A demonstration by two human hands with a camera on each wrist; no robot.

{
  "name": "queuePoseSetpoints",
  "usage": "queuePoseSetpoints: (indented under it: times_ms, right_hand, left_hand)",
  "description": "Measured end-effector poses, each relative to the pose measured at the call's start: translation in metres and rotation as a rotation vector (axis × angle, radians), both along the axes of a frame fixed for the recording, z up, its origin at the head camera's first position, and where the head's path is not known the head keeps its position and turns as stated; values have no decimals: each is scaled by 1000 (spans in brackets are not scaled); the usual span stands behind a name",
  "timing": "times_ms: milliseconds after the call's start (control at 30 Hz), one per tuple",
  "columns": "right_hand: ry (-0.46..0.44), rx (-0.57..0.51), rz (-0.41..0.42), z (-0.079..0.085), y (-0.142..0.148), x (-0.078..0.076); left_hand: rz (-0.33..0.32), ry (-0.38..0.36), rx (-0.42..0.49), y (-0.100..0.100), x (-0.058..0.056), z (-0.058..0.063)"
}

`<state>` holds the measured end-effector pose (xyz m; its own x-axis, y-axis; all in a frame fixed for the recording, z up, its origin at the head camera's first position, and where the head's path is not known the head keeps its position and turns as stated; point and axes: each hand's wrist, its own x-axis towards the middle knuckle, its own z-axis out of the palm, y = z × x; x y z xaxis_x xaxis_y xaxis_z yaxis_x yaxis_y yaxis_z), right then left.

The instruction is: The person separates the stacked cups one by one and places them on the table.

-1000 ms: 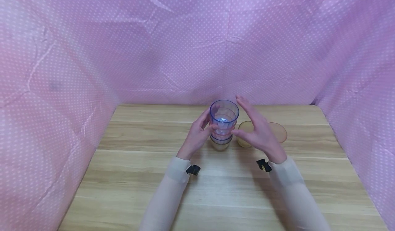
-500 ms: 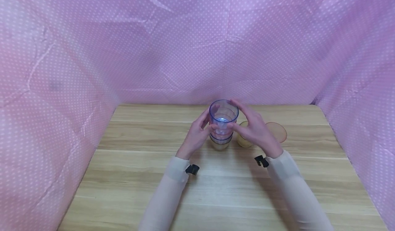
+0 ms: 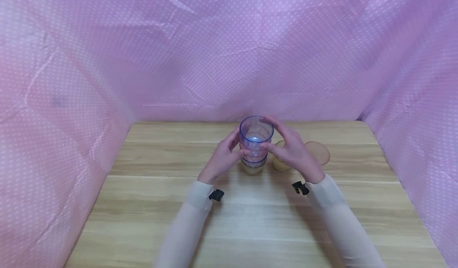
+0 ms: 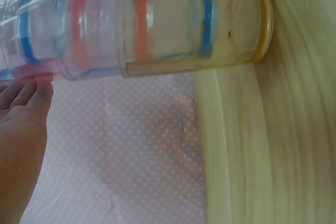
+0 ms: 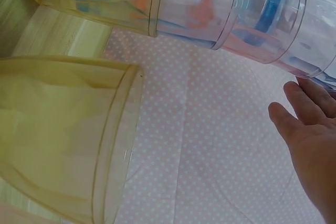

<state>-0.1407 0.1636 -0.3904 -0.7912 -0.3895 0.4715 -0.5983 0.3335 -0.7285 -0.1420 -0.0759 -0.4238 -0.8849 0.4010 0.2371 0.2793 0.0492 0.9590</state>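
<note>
Several clear tinted cups, nested in one upright stack [image 3: 255, 154], stand on the table between the two hands. I read a blue-rimmed cup [image 3: 255, 136] at the top, pink-tinted walls and a blue ring below, and a yellow cup [image 4: 236, 30] at the base. I cannot count the cups surely, since their walls and coloured bands show through one another.

The left hand [image 3: 222, 156] holds the stack's left side, thumb on the near face and fingers round the far side. The right hand [image 3: 294, 150] holds the opposite side up near the rim, thumb in front and fingers behind, so the upper stack is pinched between both. From my right wrist view, the lower fingers of that hand lie slightly bent just beside the cup wall; I cannot tell whether each one touches.

A second yellow cup [image 5: 58, 140] stands mouth up, right of the stack, partly behind the right hand in my head view. Next to it, farther right, I make out a round pinkish-orange piece [image 3: 319, 152], too covered to tell whether cup or lid.

At each pale sleeve's cuff I see a black mount: the left mount [image 3: 216, 195] and the right mount [image 3: 300, 188]. Beneath everything is the wood-grain table [image 3: 236, 228]; pink dotted cloth [image 3: 214, 61] hangs around it.
</note>
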Motion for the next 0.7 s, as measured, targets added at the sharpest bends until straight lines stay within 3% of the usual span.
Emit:
queuePoseSetpoints:
  times_ms: [467,700]
  right_hand:
    - [-48,-12,5,2,-2,2]
    - [-185,-96,41,4,-1,0]
  left_hand:
    - [-30,22,-110,-2,-7,6]
    - [-34,53,-94,-1,-10,3]
